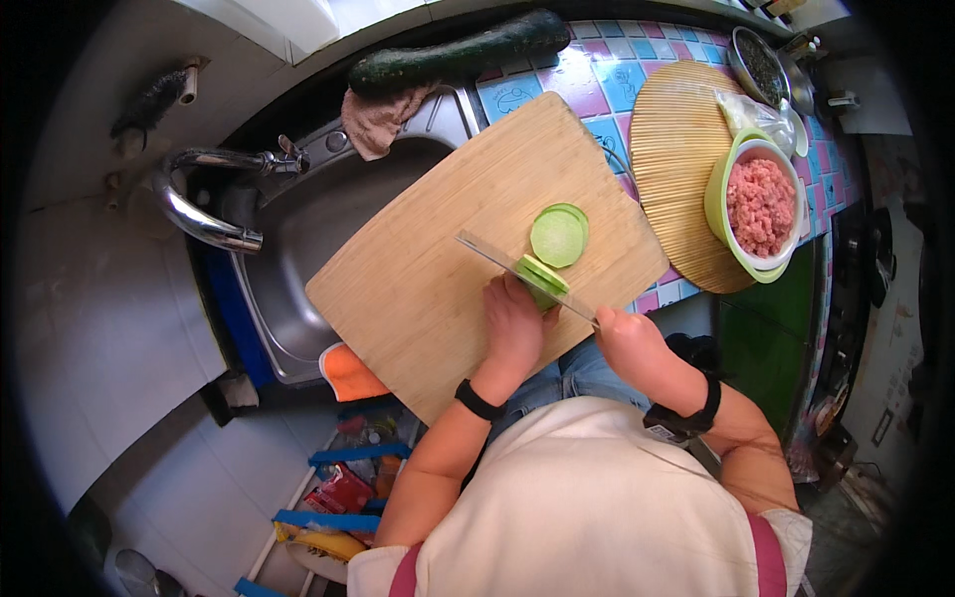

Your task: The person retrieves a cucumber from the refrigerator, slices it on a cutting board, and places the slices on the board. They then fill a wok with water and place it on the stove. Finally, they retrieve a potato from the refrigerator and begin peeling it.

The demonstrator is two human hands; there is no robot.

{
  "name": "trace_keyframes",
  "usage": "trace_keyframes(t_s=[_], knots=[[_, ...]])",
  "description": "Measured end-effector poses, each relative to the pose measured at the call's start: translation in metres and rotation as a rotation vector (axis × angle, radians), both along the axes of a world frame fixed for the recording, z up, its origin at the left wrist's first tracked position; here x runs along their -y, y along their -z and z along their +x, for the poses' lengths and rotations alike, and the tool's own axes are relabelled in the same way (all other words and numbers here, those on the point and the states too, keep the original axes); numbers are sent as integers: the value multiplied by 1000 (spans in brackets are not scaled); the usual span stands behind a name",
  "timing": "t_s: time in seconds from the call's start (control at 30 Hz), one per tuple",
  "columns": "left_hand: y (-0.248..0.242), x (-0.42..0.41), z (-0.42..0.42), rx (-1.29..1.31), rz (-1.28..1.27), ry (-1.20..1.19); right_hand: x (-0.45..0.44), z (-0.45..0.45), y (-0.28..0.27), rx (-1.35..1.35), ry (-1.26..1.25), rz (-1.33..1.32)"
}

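Note:
My right hand [634, 347] grips the handle of a kitchen knife [485, 250], whose blade slants across a wooden cutting board [418, 261]. Bent fingers of my left hand [515, 317] hold a piece of pale green gourd or squash [543, 300] against the near side of the blade; the hand partly hides this piece. On the blade's far side, cut gourd [545, 273] stands close against the steel. Beyond it, round gourd slices [558, 237] lie flat and overlapping on the board.
The board overlaps a steel sink [298, 313] with a curved faucet [201, 216]. Behind lie a brown cloth [380, 119] and a long dark green gourd [462, 52]. At right, a bowl of minced meat [759, 207] stands on a ridged round mat [664, 172], beside a plastic bag [757, 119].

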State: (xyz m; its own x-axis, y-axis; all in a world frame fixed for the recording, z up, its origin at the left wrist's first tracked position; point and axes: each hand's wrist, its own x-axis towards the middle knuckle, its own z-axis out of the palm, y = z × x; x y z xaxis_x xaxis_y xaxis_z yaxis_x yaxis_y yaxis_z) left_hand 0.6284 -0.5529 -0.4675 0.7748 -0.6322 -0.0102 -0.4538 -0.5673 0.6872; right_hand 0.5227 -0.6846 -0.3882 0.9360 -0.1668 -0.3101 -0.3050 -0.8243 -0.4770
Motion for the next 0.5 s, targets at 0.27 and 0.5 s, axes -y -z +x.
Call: trace_keyframes(t_s=[0.27,0.5], knots=[[4,1,-6,37,13,-17,1,-12,25,-52,34,7],[9,-2,-10,23,9,-15,4,8,58,44,98,55]])
